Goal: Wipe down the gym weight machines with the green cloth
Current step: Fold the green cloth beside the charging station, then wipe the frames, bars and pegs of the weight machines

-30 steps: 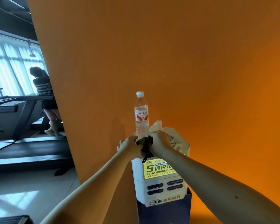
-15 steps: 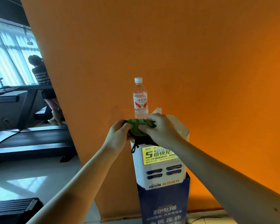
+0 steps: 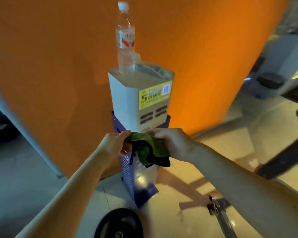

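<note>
Near the middle of the frame, a little below centre, both hands hold the green cloth (image 3: 149, 149) between them. The left hand (image 3: 116, 143) pinches the cloth's left edge between thumb and fingers, and the right hand (image 3: 173, 143) has its fingers curled over the cloth's right side. The cloth is bunched, with a dark border and a thin black cord hanging from its lower left. It is held in the air in front of a dark blue stand (image 3: 127, 170) that rises from the tiled floor (image 3: 230, 152). A white charging box (image 3: 125, 95) sits on top of the stand, with a yellow label (image 3: 155, 96) and dark slots on its front face. A clear water bottle (image 3: 125, 36) with a white cap and a red-and-white label stands upright on top of the box, at the upper centre. An orange wall (image 3: 58, 66) fills the background. A black weight plate (image 3: 118, 224) lies on the floor at the bottom centre, and a metal bar (image 3: 220, 215) lies at the lower right. Blurred grey gym equipment (image 3: 273, 74) shows at the upper right.
</note>
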Motion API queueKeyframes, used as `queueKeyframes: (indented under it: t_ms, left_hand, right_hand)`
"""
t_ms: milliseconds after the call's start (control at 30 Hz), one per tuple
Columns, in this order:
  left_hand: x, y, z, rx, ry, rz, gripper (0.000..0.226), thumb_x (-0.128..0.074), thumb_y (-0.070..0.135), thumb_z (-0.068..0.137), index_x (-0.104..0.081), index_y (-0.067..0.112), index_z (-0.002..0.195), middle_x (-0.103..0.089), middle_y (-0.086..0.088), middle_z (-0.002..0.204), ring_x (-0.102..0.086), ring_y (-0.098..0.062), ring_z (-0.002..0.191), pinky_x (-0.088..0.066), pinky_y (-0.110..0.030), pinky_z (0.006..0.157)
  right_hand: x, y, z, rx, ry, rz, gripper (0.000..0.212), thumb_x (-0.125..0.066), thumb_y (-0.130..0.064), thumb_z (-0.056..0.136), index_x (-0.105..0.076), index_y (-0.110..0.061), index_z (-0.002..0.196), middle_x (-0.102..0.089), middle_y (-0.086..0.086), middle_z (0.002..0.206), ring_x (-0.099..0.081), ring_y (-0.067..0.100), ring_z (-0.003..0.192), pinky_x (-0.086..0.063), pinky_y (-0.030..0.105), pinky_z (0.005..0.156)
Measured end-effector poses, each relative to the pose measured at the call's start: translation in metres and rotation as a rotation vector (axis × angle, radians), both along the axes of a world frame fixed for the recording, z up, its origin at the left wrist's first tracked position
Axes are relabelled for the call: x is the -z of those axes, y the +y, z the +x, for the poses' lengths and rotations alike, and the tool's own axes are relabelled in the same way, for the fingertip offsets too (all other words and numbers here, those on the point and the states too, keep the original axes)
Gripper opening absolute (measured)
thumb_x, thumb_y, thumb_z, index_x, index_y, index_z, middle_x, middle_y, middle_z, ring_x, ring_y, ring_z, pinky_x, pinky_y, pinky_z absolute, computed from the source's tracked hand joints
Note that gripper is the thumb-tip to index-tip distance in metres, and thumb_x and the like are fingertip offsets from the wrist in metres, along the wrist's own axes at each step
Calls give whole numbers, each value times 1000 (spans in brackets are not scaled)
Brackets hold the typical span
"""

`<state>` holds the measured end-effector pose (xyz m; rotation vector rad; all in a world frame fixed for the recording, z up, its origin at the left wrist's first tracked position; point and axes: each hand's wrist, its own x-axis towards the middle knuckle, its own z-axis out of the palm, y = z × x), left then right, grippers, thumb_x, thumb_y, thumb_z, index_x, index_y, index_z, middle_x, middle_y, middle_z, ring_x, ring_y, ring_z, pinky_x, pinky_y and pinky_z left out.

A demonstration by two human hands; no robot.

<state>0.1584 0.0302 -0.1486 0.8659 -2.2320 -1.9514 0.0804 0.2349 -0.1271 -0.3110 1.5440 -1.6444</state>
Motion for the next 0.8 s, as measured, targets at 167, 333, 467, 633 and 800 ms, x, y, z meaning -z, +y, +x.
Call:
queueKeyframes:
  t_ms: [167,333,467,633,800]
  left_hand:
    - [35,43,8,241,-157,208,23,-55,15,104,-67,-5,103,-68,-22,82,-67,-29,63,-59,-31,49]
    - [43,100,14,609,-6,203,29,-62,6,76,-64,9,105,-58,-16,94,-60,-22,83,-53,-25,66]
    - [48,154,22,1017,89,62,85,-71,32,60,-46,33,142,-49,-3,137,-50,-20,127,-46,-37,105]
    - [41,261,47,1348,166,-216,93,-82,9,81,-29,45,149,-35,27,142,-40,12,126,-40,-5,98]
    - [33,376,85,1410,340,-300,36,-62,19,101,-60,43,127,-67,18,112,-62,1,106,-53,-15,87]
  right_hand:
    - [27,56,49,115,160,203,44,-59,16,85,-74,-14,114,-75,11,111,-68,27,111,-55,38,98]
    - [35,116,86,371,203,391,25,-73,0,87,-75,-14,108,-75,11,106,-70,29,105,-58,40,96]
    - [39,176,115,523,136,452,27,-76,-11,88,-69,-16,114,-70,12,115,-65,31,110,-57,47,98]
    - [43,270,166,732,73,434,36,-82,-26,83,-65,-23,115,-70,8,115,-67,28,108,-61,41,90]
    - [30,375,237,876,103,394,32,-76,-33,91,-63,-14,112,-67,11,110,-66,26,104,-56,32,86]
